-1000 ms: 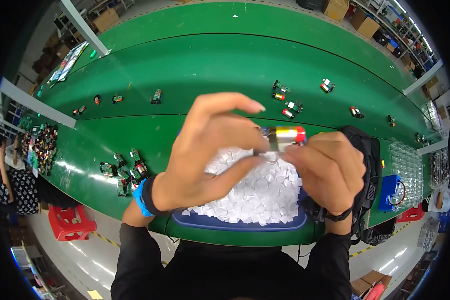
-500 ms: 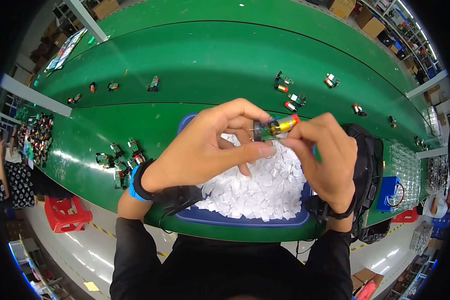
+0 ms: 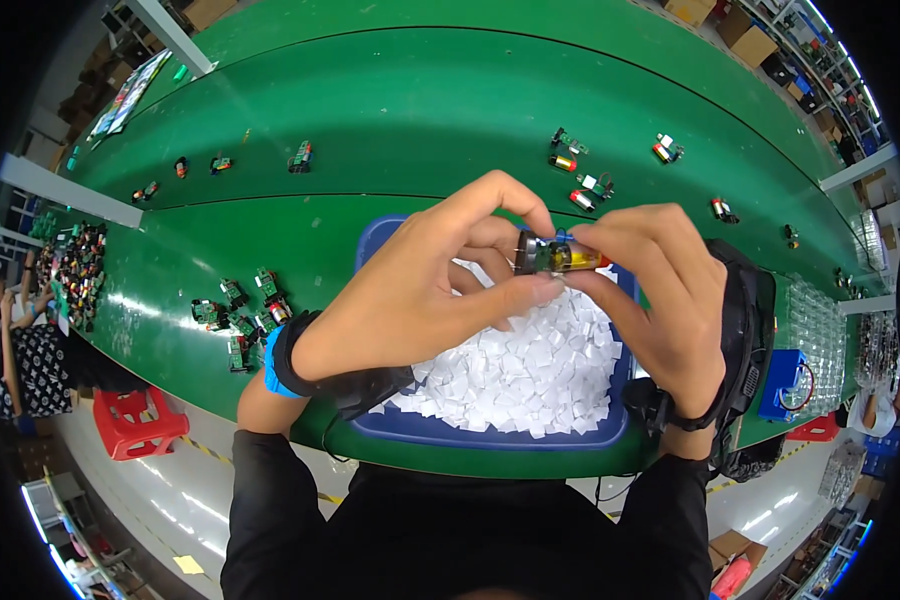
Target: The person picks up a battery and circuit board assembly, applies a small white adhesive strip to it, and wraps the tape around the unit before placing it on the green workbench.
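Between my two hands is a small electronic assembly (image 3: pixel 575 257) with a black round end, a bit of circuit board with wires, and a yellow cylinder with a red tip. My left hand (image 3: pixel 410 285) pinches the black end between thumb and fingers. Thumb and fingers of my right hand (image 3: pixel 665 290) close on the cylinder side from the right. The part lies roughly level, red tip to the right. Beneath the hands sits a blue tub (image 3: pixel 490 440) full of small white paper-like pieces (image 3: pixel 530 375). My fingers hide some of the assembly.
Several similar circuit-board assemblies (image 3: pixel 240 320) lie left of the tub, others (image 3: pixel 588 190) farther back on the green table (image 3: pixel 400 110). A big pile (image 3: pixel 75 270) stands far left, near another person's arms (image 3: pixel 10 340). A black bag (image 3: pixel 745 320) and clear trays (image 3: pixel 815 340) are right.
The assembly has tipped from slanting up to the right to nearly level. My right hand has shifted its fingers to the top and bottom of it, close to the left hand's fingers.
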Motion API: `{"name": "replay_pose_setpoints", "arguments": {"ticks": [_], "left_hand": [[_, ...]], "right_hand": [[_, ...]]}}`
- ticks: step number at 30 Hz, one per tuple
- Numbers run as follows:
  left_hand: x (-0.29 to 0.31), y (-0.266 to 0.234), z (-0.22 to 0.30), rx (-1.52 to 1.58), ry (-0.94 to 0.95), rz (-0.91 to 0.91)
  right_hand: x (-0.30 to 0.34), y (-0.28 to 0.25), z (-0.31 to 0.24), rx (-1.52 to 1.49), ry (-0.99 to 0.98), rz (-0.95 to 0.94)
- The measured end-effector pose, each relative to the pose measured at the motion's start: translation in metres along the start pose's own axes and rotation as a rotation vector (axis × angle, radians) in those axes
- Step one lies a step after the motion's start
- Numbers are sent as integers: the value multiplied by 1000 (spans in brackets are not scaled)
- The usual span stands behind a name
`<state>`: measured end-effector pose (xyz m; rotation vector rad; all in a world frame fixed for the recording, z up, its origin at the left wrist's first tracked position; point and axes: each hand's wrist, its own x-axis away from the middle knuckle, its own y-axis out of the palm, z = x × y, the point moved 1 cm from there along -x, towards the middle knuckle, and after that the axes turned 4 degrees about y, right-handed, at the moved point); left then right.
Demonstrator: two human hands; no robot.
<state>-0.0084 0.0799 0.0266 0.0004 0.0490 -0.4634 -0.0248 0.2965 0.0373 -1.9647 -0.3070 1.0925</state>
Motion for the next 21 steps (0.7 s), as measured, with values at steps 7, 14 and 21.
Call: {"name": "replay_pose_setpoints", "arguments": {"ticks": [7,14,21], "left_hand": [[-2,0,-2,-100,-26,-71],[-8,-8,-21,83,23,-177],[-17,-16,-32,581,-399,-195]], "right_hand": [[3,1,-2,-206,227,14],[5,6,-2,-128,165,-3],[5,6,5,-260,100,-88]]}}
